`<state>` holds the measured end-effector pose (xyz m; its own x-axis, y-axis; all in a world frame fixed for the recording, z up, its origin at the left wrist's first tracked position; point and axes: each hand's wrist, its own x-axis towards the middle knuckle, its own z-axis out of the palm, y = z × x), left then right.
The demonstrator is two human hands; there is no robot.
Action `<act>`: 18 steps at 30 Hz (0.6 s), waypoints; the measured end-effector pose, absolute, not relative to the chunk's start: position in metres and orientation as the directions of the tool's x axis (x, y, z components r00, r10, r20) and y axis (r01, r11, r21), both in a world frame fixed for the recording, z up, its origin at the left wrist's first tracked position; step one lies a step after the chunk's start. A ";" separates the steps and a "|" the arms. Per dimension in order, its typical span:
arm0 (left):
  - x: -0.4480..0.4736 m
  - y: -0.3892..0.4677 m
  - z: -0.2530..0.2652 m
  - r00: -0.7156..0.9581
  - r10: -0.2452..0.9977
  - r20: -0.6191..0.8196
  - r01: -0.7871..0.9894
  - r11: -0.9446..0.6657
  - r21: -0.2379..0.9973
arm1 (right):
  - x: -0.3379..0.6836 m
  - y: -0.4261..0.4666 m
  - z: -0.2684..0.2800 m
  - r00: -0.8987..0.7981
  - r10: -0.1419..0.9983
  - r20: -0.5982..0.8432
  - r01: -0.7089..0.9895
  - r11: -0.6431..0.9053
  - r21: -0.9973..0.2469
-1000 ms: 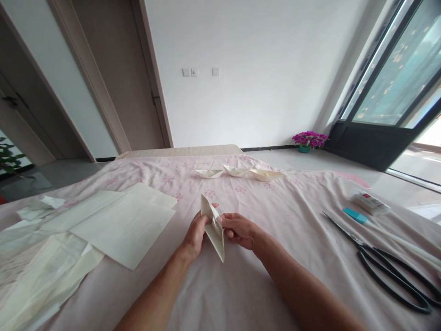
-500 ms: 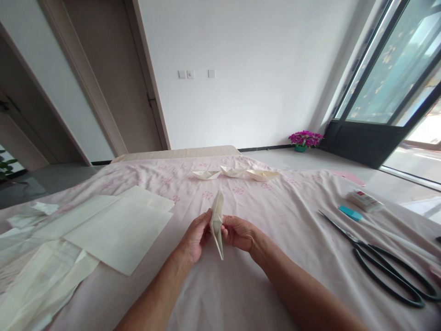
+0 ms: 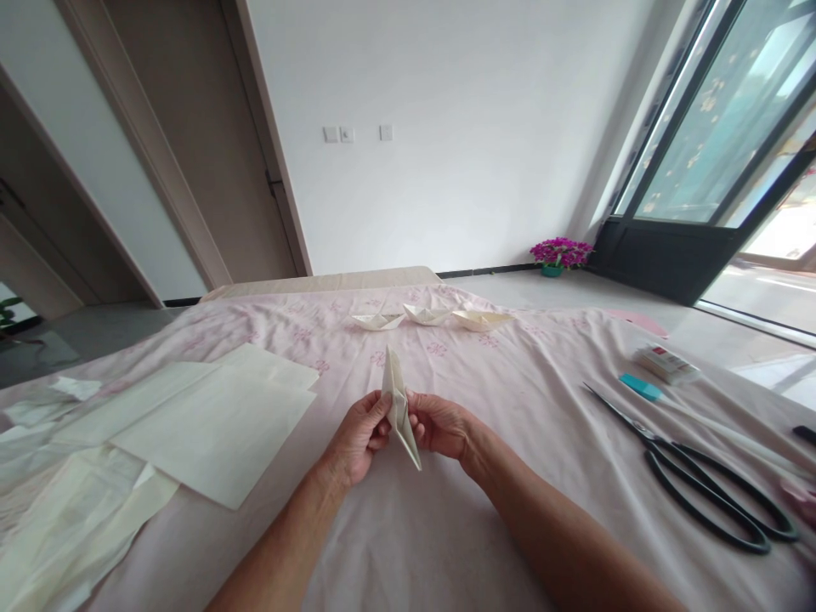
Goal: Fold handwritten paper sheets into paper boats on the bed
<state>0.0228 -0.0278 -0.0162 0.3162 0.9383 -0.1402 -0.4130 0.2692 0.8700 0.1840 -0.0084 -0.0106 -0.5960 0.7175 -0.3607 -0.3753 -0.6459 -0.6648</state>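
Note:
A cream folded paper boat (image 3: 398,404) is held between both hands above the pink cloth, its long axis pointing away from me and one tip towards me. My left hand (image 3: 358,433) pinches its left side, thumb on top. On the opposite side, my right hand (image 3: 439,424) grips the paper near its middle with thumb and curled fingers. Beyond them stand three finished-looking paper boats: a left one (image 3: 378,322), a middle one (image 3: 428,315) and a yellower right one (image 3: 482,320).
Cream paper sheets (image 3: 223,425) and crumpled wrapping (image 3: 76,527) lie on the left of the flowered cloth (image 3: 382,544). To the right are black-handled scissors (image 3: 688,467), a blue-ended item (image 3: 640,388) and a small clear-wrapped pack (image 3: 666,363).
The paper boat has turned in my hands: its far tip now leans left and its near tip points to the right. The whole view has shifted slightly.

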 end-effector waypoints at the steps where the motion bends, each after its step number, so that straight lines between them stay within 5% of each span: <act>1: 0.024 -0.029 -0.017 0.312 0.938 -0.151 -0.417 0.278 0.865 | 0.186 -0.008 -0.012 -0.642 0.683 -0.349 -0.380 -0.679 -0.629; 6: 0.031 -0.032 -0.017 0.305 0.941 -0.147 -0.467 0.282 0.838 | 0.191 -0.002 -0.020 -0.760 0.601 -0.248 -0.337 -0.690 -0.641; 18: 0.037 -0.031 -0.019 0.227 0.964 -0.139 -0.521 0.241 0.819 | 0.182 -0.003 -0.018 -0.669 0.706 -0.233 -0.407 -0.609 -0.681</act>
<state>0.0374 -0.0311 -0.0191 0.2274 0.9638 -0.1389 -0.5213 0.2410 0.8186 0.1823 -0.0031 -0.0180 -0.6686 0.7062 -0.2329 -0.4066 -0.6094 -0.6807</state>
